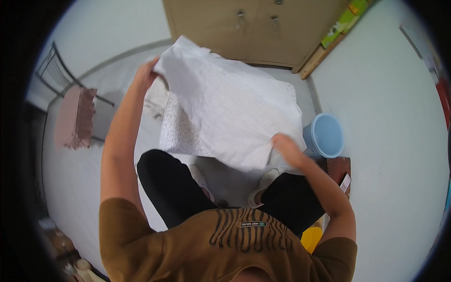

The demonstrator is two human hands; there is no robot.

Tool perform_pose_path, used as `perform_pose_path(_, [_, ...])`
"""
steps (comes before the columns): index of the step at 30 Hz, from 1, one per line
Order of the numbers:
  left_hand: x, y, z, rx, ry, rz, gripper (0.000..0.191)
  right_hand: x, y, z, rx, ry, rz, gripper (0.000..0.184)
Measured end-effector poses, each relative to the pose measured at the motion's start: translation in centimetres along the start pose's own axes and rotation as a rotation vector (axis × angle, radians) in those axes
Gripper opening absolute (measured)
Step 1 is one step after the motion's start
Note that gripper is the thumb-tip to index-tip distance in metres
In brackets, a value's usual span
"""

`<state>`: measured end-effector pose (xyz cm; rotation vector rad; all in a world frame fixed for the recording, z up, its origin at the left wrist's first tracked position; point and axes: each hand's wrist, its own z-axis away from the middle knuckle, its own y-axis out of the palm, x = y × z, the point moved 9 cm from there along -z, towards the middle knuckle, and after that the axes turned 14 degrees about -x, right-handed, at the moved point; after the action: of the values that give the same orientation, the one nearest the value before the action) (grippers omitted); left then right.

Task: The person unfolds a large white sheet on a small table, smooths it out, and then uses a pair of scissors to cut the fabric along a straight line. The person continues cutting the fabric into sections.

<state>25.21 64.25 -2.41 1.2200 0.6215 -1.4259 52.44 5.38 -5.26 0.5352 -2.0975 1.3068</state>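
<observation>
A large white cloth is spread at a slant over a low table with a speckled white top. My left hand grips the cloth's far left corner and holds it raised off the tabletop. At the near right, my right hand is closed on the cloth's edge, slightly blurred. Between my hands the cloth has loose folds, and its near edge hangs past the table's front. The fingertips of both hands are partly hidden by the fabric.
Beyond the table stands a beige cabinet. A blue bucket is at the right by the wall, near a dark red wooden piece. A chair with a pink cover stands left. My knees flank the table's near side.
</observation>
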Motion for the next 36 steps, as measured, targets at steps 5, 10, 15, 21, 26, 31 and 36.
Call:
perform_pose_path(5, [-9.2,11.0,1.0,-0.087,0.096,-0.003,0.031,-5.2,-20.0,-6.3,-0.484,0.7,-0.754,0.016])
perform_pose_path(10, [-19.5,13.0,-1.7,-0.105,0.163,0.228,0.036,-2.3,-28.8,-13.3,-0.6,0.606,-0.841,0.019])
perform_pose_path(15, [-19.2,15.8,-0.2,-0.054,0.221,0.122,0.035,-4.1,-34.3,-12.4,-0.674,0.504,-0.728,0.029])
perform_pose_path(21, [-15.7,7.0,0.9,-0.195,0.309,0.286,0.033,-1.3,-30.2,-9.4,-0.54,0.5,-0.552,0.016])
perform_pose_path(26, [-5.6,-15.1,2.9,-0.296,0.36,0.446,0.033,-0.1,-18.8,-9.6,-0.166,0.208,-0.377,0.02])
perform_pose_path(31, [11.2,-25.8,12.6,-0.715,0.056,0.216,0.033,-6.0,-7.2,-7.3,0.109,0.174,-0.036,0.011])
perform_pose_path(36, [18.0,-23.8,19.1,-0.558,-0.441,-0.067,0.067,-9.9,0.3,-6.3,0.473,0.236,0.213,0.012])
